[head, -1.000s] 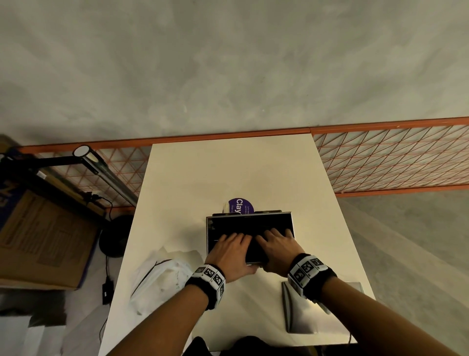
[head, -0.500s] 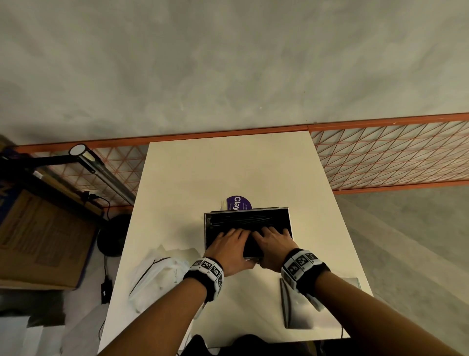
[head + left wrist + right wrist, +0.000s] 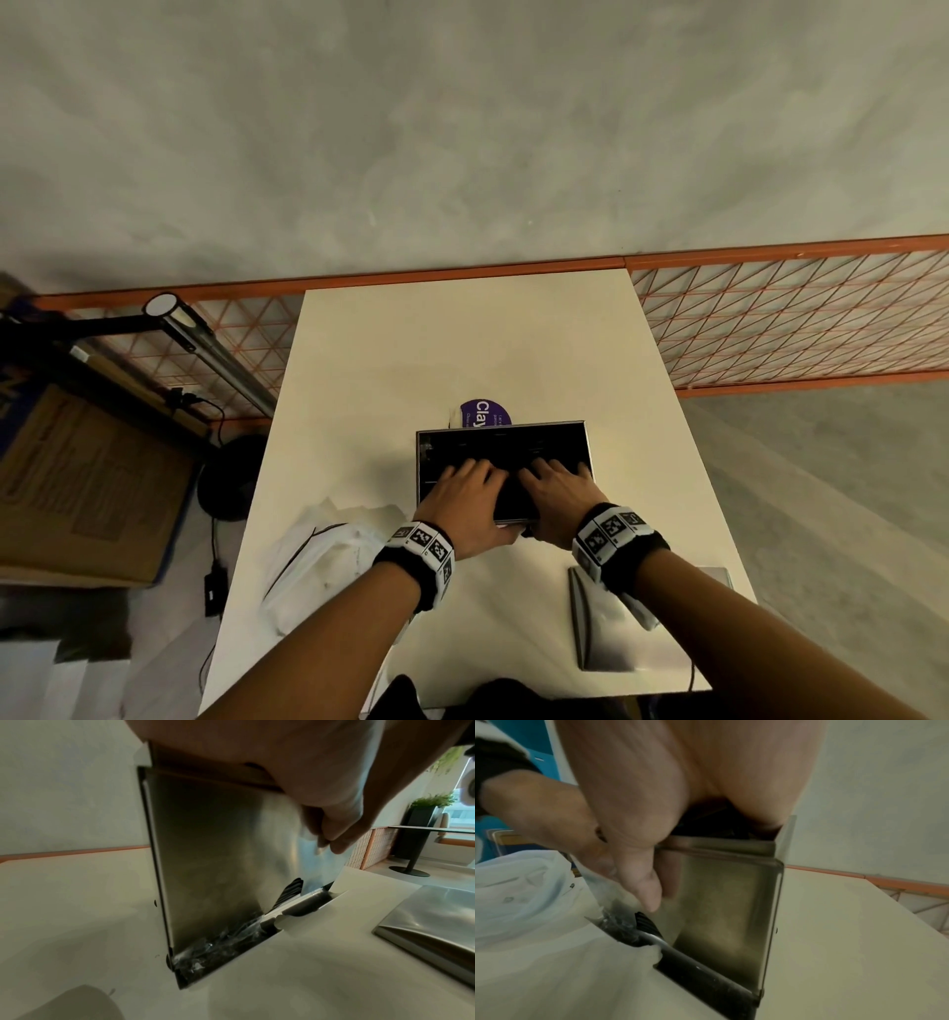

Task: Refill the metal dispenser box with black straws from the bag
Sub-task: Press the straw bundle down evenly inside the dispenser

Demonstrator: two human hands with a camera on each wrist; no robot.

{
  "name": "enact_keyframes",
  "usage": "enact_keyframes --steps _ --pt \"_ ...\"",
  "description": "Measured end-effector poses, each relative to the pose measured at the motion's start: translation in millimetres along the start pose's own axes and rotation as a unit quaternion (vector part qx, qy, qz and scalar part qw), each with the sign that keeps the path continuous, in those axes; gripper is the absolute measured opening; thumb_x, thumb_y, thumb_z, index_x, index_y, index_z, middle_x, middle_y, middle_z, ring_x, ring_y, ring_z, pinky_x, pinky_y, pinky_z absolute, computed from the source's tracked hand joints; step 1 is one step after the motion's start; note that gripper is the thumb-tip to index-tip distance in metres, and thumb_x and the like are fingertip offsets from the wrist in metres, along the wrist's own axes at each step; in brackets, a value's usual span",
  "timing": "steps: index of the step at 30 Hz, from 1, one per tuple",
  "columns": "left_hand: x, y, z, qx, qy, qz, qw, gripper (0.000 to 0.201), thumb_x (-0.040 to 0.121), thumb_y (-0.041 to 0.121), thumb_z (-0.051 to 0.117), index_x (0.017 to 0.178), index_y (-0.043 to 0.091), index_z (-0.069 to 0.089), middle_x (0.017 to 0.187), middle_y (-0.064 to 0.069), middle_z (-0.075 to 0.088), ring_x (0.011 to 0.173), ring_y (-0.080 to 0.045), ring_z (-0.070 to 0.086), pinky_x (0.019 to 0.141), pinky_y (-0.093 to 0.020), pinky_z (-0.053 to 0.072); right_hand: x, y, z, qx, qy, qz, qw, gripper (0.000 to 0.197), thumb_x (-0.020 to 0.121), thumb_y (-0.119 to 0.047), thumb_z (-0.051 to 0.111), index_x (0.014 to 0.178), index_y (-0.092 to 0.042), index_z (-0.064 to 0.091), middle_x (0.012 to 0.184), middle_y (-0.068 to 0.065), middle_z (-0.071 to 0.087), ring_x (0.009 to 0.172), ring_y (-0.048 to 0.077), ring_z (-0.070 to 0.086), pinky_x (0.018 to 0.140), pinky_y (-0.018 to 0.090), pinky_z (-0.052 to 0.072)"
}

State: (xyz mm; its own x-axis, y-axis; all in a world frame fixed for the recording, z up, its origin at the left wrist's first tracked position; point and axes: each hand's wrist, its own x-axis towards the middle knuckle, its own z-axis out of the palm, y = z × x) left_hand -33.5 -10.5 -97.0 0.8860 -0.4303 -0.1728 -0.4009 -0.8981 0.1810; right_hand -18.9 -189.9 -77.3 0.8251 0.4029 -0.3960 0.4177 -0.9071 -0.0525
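Here, left hand (image 3: 464, 501) and right hand (image 3: 557, 496) side by side, fingers spread flat on black straws (image 3: 500, 452) inside the open metal box (image 3: 588, 447), thumbs over its near wall, white bag (image 3: 318, 565) left of the left hand, metal lid (image 3: 595, 632) under the right wrist, all on the counter (image 3: 462, 349).

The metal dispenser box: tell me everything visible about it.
The shiny rectangular metal dispenser box stands upright mid-table on the cream table, its top open and dark inside. The left hand and right hand reach over its near rim, thumbs on the front wall. Black straws lie in its bottom tray.
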Motion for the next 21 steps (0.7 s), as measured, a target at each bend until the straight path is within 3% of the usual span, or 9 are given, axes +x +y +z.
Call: enact_keyframes --steps 6,11,14,18,21 --pt "0.7 0.6 4.6 0.002 0.003 -0.011 1.0 0.084 0.077 0.079 0.042 0.143 0.026 0.043 0.14 0.004 0.05 0.13 -0.021 0.046 0.109 -0.044 0.037 -3.6 0.7 5.2 -0.016 0.025 -0.018 0.999 0.071 0.077 -0.046 0.067 0.137 -0.022 0.038 0.134 0.005 0.045 0.122 0.029 0.047 0.097 0.052 0.039" --pt "1.3 1.0 4.9 -0.02 -0.008 -0.02 1.0 0.087 0.076 0.08 0.047 0.146 0.027 0.04 0.143 0.004 0.048 0.133 -0.02 0.044 0.114 -0.043 0.035 0.2 4.6 1.5 0.004 -0.003 -0.029 1.0 0.077 0.074 -0.046 0.069 0.139 -0.025 0.035 0.135 0.002 0.048 0.124 0.027 0.047 0.098 0.049 0.041" --pt "3.9 0.0 1.1 -0.034 -0.025 -0.023 0.999 0.084 0.076 0.077 0.054 0.142 0.027 0.042 0.137 0.003 0.052 0.128 -0.021 0.049 0.111 -0.041 0.038 8.4 5.8 -7.6 0.014 -0.032 -0.024 0.999 0.08 0.069 -0.049 0.074 0.137 -0.025 0.038 0.132 0.004 0.053 0.122 0.029 0.052 0.097 0.047 0.045" --pt "10.6 -3.1 -7.7 -0.053 -0.044 -0.029 0.997 0.073 0.075 0.073 0.062 0.131 0.028 0.046 0.129 0.003 0.06 0.12 -0.022 0.057 0.102 -0.04 0.044 18.2 9.5 -24.0 0.004 -0.058 -0.039 0.998 0.077 0.062 -0.056 0.078 0.126 -0.026 0.046 0.115 0.005 0.065 0.103 0.03 0.065 0.084 0.041 0.053" --pt "17.4 -5.9 -15.9 -0.078 -0.058 -0.035 0.995 0.072 0.074 0.073 0.066 0.127 0.028 0.049 0.127 0.003 0.064 0.115 -0.023 0.062 0.094 -0.039 0.05 23.4 14.2 -34.9 -0.007 -0.064 -0.053 0.997 0.081 0.059 -0.063 0.078 0.125 -0.027 0.048 0.112 0.003 0.068 0.098 0.029 0.067 0.081 0.04 0.053"
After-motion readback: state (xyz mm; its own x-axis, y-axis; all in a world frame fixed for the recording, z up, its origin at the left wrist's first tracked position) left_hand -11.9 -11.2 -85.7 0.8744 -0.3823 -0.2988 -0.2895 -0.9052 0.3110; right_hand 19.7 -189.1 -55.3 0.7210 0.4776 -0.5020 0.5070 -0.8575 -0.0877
